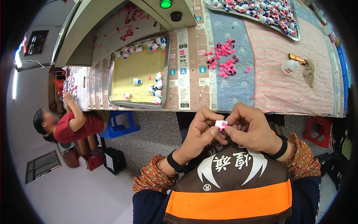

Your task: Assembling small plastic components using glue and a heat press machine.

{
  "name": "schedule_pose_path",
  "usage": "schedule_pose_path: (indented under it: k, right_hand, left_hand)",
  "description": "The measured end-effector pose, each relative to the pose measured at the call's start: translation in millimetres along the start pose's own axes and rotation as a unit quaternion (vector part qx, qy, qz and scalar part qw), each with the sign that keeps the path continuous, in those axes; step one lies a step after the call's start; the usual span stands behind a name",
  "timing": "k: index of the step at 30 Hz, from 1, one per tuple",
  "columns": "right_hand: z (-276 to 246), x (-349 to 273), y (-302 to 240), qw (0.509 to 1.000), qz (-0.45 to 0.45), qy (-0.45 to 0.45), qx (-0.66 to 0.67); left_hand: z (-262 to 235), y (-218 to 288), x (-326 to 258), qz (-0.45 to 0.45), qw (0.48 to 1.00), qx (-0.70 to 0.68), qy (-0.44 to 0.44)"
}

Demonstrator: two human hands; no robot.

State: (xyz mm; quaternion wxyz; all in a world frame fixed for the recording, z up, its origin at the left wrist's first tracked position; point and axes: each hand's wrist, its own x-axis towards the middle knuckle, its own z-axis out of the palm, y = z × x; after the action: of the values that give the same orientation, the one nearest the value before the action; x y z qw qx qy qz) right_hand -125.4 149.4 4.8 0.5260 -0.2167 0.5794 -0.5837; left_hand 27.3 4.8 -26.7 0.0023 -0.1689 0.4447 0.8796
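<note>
A small white figure with pink and dark parts [221, 124] is pinched in front of my apron, just off the table's near edge. My left hand [199, 130] grips it from one side with thumb and fingers. From the other side my right hand [253, 130] closes on the same figure, its thumb close to the pink part. The fingers cover much of the figure. Beyond my hands, loose pink pieces [228, 69], some with dark parts, lie on a blue cloth [238, 93]. A metal tray [138, 105] lined with yellow cloth holds several white-and-blue figures to the left.
A second tray [292, 36] heaped with figures stands at the far right. Near it are a white bottle [289, 67], an orange-and-dark tube [297, 58] and a brown rag [309, 74]. A machine with a green light [165, 3] stands behind. Another person [78, 125] works at the left.
</note>
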Motion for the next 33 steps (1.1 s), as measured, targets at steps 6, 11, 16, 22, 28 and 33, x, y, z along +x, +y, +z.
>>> schedule_pose_path:
  k: [6, 11, 16, 22, 28, 33]
  right_hand:
    - [-2.1, 0.0, 3.0, 1.000, 0.016, -0.009, 0.001]
    - [-2.2, 0.0, 1.8, 1.000, 0.015, -0.014, -0.012]
    - [2.5, 0.1, -3.6, 0.997, -0.031, -0.014, -0.068]
    - [3.0, 0.9, -5.0, 0.991, -0.045, -0.014, -0.127]
    - [5.3, 2.0, -0.4, 0.989, -0.075, 0.007, -0.131]
    - [5.7, 1.3, 2.9, 0.986, -0.088, 0.018, -0.140]
  left_hand:
    - [-2.0, -0.4, 0.1, -0.035, 0.998, -0.037, 0.022]
    - [-3.6, -3.1, -0.6, -0.041, 0.996, -0.071, 0.016]
    - [-0.3, -2.6, -2.1, -0.004, 0.999, -0.036, 0.009]
    - [-0.6, -3.7, -2.2, 0.067, 0.996, 0.058, -0.009]
    - [-2.5, -7.0, -2.5, 0.093, 0.992, 0.087, -0.023]
    - [-2.3, -8.0, -2.7, 0.094, 0.991, 0.090, -0.026]
